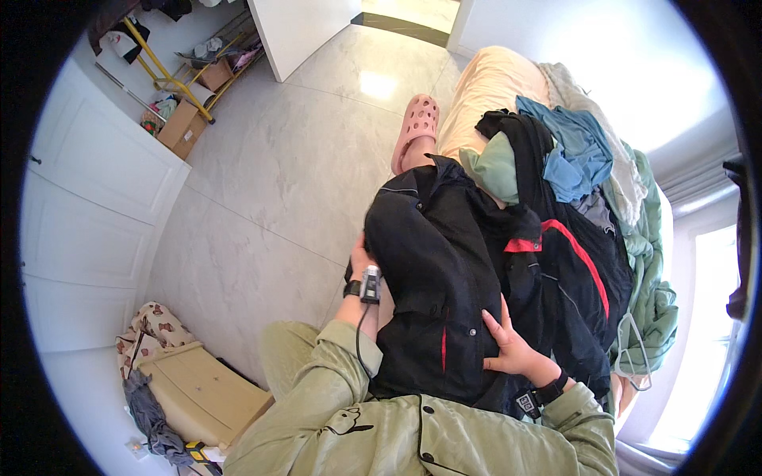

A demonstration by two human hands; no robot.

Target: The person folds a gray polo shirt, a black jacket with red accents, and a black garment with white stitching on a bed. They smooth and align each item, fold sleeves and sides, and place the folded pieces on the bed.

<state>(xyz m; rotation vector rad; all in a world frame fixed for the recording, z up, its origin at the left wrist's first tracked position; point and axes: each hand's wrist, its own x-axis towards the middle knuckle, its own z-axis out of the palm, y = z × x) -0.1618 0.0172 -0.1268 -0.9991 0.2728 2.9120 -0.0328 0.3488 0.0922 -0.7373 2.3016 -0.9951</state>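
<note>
A black jacket (434,256) with red trim and metal snaps lies spread over my lap. My left hand (362,259) is at its left edge, with the fingers partly hidden by the cloth. On the front edge near a snap, my right hand (515,351) touches the fabric with thumb and fingers spread. Whether these fingers pinch the cloth is unclear. Just right of it lies more black cloth with a red stripe (580,262), partly overlapping the jacket. Each wrist wears a black strap with a small device; a cable runs from the left one.
To the right, a bed (503,71) holds a blue garment (580,149), a green cloth (494,166) and a white hanger (634,351). A pink clog (419,122) is on my foot. Lower left stands a beige box (202,392); a yellow rack (172,77) stands upper left.
</note>
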